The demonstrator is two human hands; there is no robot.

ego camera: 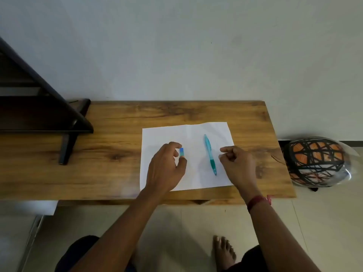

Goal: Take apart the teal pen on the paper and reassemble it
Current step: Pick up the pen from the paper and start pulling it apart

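Head view: teal pen (210, 154) lies flat on the white paper (196, 132), tip toward the person, nobody touching it; left hand (167, 169) pinches a small blue-green piece (181, 152) between thumb and forefinger, over the sheet's left half; right hand (236, 165) loosely curled just right of the pen, whether it holds anything I can't tell; paper sits on the wooden table (117, 154).

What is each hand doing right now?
Left hand: closed on a small blue-green piece, pinched between fingertips.
Right hand: fingers curled, holding nothing visible, beside the pen without touching.
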